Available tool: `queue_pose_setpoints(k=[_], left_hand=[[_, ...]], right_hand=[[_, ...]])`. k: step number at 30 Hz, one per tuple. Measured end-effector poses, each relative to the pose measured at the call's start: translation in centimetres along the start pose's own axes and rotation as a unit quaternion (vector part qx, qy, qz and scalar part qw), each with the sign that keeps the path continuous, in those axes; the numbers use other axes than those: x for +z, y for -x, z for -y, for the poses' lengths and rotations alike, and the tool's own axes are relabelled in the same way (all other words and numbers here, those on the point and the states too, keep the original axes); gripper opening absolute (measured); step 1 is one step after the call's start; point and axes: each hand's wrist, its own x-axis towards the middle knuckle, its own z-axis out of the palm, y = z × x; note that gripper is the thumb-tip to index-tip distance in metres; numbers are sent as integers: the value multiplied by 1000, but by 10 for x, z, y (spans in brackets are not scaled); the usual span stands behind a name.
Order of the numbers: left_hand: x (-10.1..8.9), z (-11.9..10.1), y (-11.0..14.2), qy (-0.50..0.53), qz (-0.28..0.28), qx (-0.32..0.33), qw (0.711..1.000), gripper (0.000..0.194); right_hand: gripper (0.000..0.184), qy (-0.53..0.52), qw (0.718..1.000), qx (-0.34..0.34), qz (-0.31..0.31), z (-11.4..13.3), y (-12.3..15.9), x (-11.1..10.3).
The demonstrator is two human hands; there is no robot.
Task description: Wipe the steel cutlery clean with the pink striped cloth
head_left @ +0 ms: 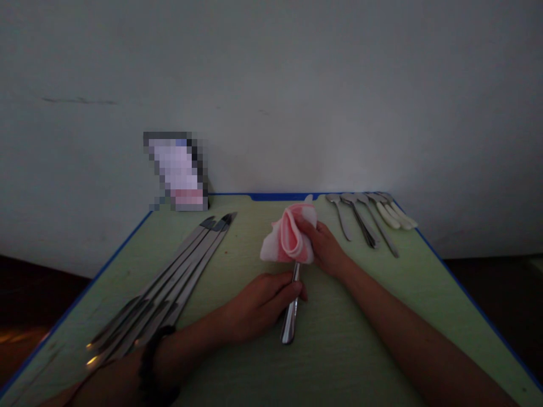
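Note:
My left hand point(261, 302) is closed round the handle of a steel piece of cutlery point(291, 314) that lies pointing away from me on the green table point(339, 350). My right hand point(324, 246) grips a pink and white cloth point(288, 234) bunched round the far end of that piece, so its head is hidden. A dark band sits on my left wrist.
Several long steel knives point(169, 282) lie side by side on the left of the table. A row of spoons point(369, 217), some with white handles, lies at the far right. A blurred upright object point(178, 172) stands at the back left against the wall.

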Motion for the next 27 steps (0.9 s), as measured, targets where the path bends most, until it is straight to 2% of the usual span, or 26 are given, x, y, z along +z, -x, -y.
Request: queue_pose_setpoints(k=[17, 27], left_hand=[[2, 4, -1, -70, -15, 11, 997, 34], [1, 3, -2, -55, 0, 22, 998, 35]], right_hand=[[33, 16, 1000, 7, 1, -2, -2, -1], [35, 28, 1000, 2, 2, 4, 1, 1]])
